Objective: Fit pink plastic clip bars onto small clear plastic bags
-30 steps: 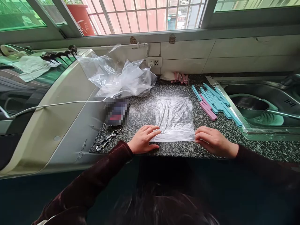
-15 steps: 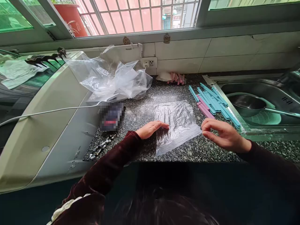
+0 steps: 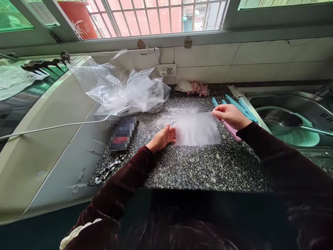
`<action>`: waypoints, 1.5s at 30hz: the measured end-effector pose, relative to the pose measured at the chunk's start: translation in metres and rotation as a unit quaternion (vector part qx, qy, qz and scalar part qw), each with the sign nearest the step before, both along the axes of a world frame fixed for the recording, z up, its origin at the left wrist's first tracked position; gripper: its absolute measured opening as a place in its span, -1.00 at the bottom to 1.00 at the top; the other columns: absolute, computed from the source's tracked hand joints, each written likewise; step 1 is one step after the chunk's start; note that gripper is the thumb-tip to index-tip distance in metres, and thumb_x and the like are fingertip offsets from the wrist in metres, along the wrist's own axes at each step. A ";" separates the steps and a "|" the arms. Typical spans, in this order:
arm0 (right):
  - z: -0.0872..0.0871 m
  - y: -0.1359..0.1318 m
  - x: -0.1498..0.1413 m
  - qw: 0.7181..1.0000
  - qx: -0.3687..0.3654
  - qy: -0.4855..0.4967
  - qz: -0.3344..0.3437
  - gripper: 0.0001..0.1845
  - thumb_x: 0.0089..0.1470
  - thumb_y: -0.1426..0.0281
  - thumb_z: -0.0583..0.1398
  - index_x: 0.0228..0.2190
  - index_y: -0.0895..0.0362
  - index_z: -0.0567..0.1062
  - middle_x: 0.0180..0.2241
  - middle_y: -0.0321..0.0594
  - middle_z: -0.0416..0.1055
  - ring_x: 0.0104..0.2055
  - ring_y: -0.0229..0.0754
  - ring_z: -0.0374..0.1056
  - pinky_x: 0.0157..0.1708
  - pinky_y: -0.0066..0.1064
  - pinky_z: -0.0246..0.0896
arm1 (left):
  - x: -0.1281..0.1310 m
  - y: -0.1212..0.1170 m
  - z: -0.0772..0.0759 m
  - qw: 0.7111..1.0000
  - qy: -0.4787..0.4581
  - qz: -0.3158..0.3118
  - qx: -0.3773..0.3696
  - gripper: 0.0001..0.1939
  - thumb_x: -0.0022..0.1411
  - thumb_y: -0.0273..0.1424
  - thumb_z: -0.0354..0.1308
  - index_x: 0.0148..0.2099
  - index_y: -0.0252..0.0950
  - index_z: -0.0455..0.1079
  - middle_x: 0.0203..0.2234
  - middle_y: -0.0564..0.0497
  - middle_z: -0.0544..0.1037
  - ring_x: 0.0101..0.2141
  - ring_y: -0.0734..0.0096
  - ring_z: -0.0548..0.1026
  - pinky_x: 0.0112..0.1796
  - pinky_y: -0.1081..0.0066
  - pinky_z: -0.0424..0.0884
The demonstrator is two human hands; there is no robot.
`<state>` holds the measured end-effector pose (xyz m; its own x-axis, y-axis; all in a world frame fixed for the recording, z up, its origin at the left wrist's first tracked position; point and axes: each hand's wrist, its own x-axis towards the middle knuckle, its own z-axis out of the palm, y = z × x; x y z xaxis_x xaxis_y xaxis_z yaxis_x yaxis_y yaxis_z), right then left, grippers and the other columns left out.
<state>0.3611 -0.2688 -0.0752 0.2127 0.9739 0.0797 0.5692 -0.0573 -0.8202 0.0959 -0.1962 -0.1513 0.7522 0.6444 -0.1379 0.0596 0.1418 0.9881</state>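
A translucent plastic bag [image 3: 198, 130] is held up above the speckled countertop [image 3: 187, 170], its face looking whitish and fairly flat. My right hand [image 3: 230, 115] pinches its upper right corner between thumb and fingertips. At the bag's left edge is my left hand [image 3: 161, 138], thumb raised and apart from the fingers; the fingertips meet the edge or pass just behind it, without a visible grip. Turquoise sealing clips [image 3: 240, 106] and pink ones [image 3: 231, 131] lie beside and partly behind my right hand.
A heap of clear plastic bags [image 3: 130, 92] lies at the back left, near a wall socket [image 3: 167, 70]. A blurred-out dark object [image 3: 122, 133] and a beaded string [image 3: 109, 170] are at left. Small pink clips [image 3: 199, 89] sit by the wall. The sink [image 3: 286, 95] holds a pan [image 3: 279, 118].
The bag has come up off the counter. My right hand has moved up and left to its upper corner; my left hand has turned thumb-up at its left edge.
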 end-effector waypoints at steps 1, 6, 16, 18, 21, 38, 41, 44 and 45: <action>-0.004 0.007 0.002 1.000 -0.005 0.007 -0.006 -0.78 -0.09 0.28 0.20 -0.61 0.16 0.37 -0.70 -0.37 0.19 -0.63 -0.37 0.07 -0.61 -0.44 -0.02 | 0.000 0.000 0.001 1.000 -0.007 0.006 -0.009 -0.21 0.09 0.20 -0.30 -0.13 -0.35 0.41 -0.34 -0.20 0.56 -0.32 0.25 0.52 -0.32 0.28 0.41; -0.019 0.032 0.011 0.998 -0.032 0.023 -0.043 -0.80 -0.15 0.33 0.23 -0.64 0.17 0.37 -0.73 -0.40 0.16 -0.66 -0.39 0.04 -0.64 -0.46 -0.06 | -0.005 -0.002 0.008 0.998 -0.001 0.033 0.061 -0.21 0.03 0.22 -0.17 -0.13 -0.40 0.42 -0.27 -0.23 0.56 -0.24 0.20 0.50 -0.24 0.26 0.40; -0.031 0.029 0.026 0.992 0.030 -0.066 -0.101 -0.83 -0.14 0.32 0.17 -0.54 0.19 0.44 -0.61 -0.28 0.35 -0.56 -0.31 0.18 -0.54 -0.44 0.12 | 0.005 -0.011 0.011 0.971 0.104 0.116 0.181 -0.71 0.01 -0.21 0.10 -0.45 -0.37 0.43 -0.55 0.00 0.52 -0.49 0.44 0.41 -0.39 0.45 0.33; -0.030 0.014 0.027 0.985 0.047 -0.133 -0.102 -0.83 -0.12 0.34 0.15 -0.50 0.19 0.46 -0.52 -0.22 0.42 -0.51 -0.27 0.24 -0.48 -0.41 0.17 | 0.006 -0.013 0.011 0.968 0.109 0.123 0.188 -0.72 0.02 -0.23 0.08 -0.43 -0.37 0.43 -0.55 0.01 0.51 -0.49 0.45 0.40 -0.41 0.45 0.31; -0.032 -0.016 0.022 0.967 0.062 -0.231 -0.083 -0.82 -0.06 0.33 0.13 -0.44 0.17 0.47 -0.46 -0.17 0.46 -0.48 -0.22 0.29 -0.41 -0.35 0.21 | 0.006 -0.015 0.008 0.963 0.113 0.135 0.202 -0.71 0.04 -0.23 0.06 -0.39 -0.37 0.43 -0.50 -0.01 0.52 -0.45 0.43 0.41 -0.38 0.45 0.32; -0.061 -0.064 0.015 0.889 0.135 -0.421 0.120 -0.76 0.02 0.21 0.20 -0.35 0.12 0.49 -0.37 -0.14 0.46 -0.32 -0.12 0.34 -0.33 -0.32 0.23 | 0.023 -0.014 0.017 0.930 0.189 0.165 0.267 -0.61 0.09 -0.14 0.01 -0.62 -0.30 0.18 -0.72 0.14 0.17 -0.61 0.55 0.16 -0.54 0.49 0.03; -0.064 -0.064 0.013 0.875 0.159 -0.444 0.106 -0.75 0.04 0.22 0.18 -0.32 0.14 0.49 -0.37 -0.13 0.46 -0.32 -0.11 0.33 -0.32 -0.32 0.22 | 0.027 -0.008 0.011 0.932 0.188 0.194 0.244 -0.72 0.06 -0.24 0.03 -0.57 -0.31 0.25 -0.70 0.12 0.27 -0.60 0.53 0.22 -0.52 0.49 0.09; -0.067 -0.062 0.013 0.863 0.180 -0.467 0.077 -0.73 0.06 0.25 0.16 -0.29 0.19 0.50 -0.39 -0.11 0.45 -0.32 -0.11 0.32 -0.32 -0.33 0.21 | 0.025 -0.006 0.007 0.932 0.169 0.218 0.237 -0.76 0.06 -0.29 0.00 -0.57 -0.30 0.24 -0.70 0.11 0.31 -0.59 0.51 0.26 -0.49 0.49 0.15; -0.068 -0.061 0.014 0.859 0.185 -0.473 0.067 -0.73 0.07 0.27 0.15 -0.28 0.20 0.50 -0.39 -0.11 0.45 -0.32 -0.10 0.31 -0.32 -0.33 0.20 | 0.024 -0.006 0.006 0.932 0.163 0.224 0.236 -0.76 0.06 -0.29 0.00 -0.57 -0.30 0.23 -0.70 0.11 0.32 -0.59 0.51 0.27 -0.48 0.48 0.17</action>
